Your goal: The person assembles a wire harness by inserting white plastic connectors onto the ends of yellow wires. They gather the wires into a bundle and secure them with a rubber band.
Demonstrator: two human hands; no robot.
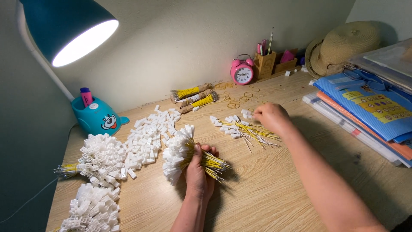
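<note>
Light wooden desk pushed up against a plain white wall, lit by a teal desk lamp at the back left corner. Its base has a cartoon face and holds a pink marker.

Left hand sits near the front edge, fingers wrapped tight around a fat bundle of yellow wires with white connectors. Right hand is out toward the middle of the desk, fingertips pinched on a white connector at the top of a small loose pile of wired connectors.

Heaps of loose white connector housings spread along the left side. Banded wire bundles and scattered rubber bands lie toward the back edge, next to a pink alarm clock and a wooden pen holder. Straw hat in the back right corner, and a stack of folders along the right edge.
</note>
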